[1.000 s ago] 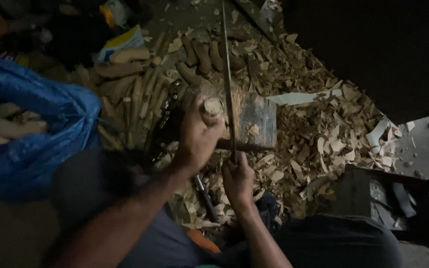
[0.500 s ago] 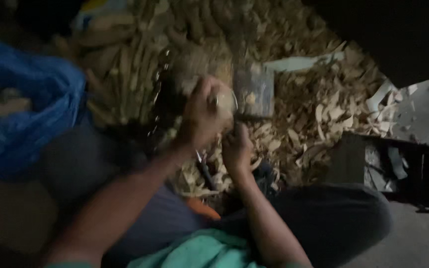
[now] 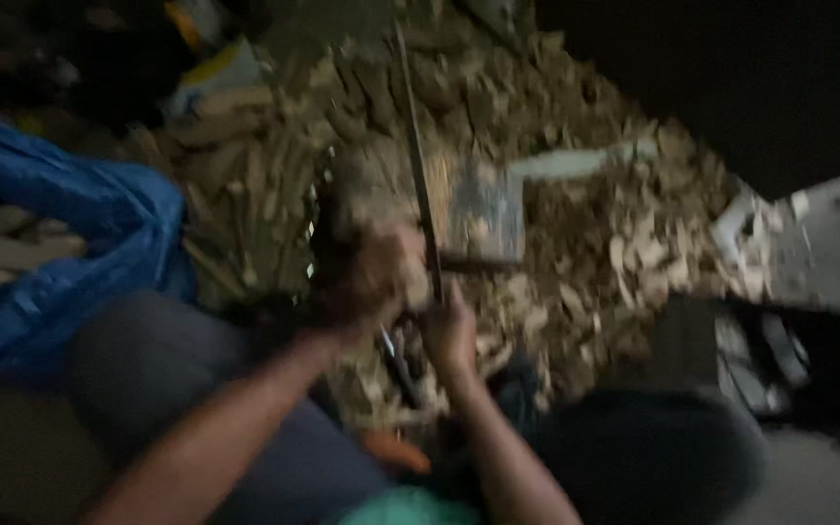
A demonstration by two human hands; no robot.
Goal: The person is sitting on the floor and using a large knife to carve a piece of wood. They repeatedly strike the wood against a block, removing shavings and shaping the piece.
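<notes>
The picture is blurred by motion. My left hand is closed around a short pale piece of wood, held low in front of my knees. My right hand grips the handle of a long thin blade that stands nearly upright, just right of the wood piece. Behind the blade a flat grey block lies on the ground. Both forearms reach in from the bottom of the view.
Wood chips and offcuts cover the ground ahead and to the right. A blue bag holding pale wood pieces sits at the left. A stack of cut sticks lies beyond it. A dark box stands at the right.
The view swung down and then back up. The left hand with the wood piece shifted slightly toward me; the right hand stayed on the blade's handle.
</notes>
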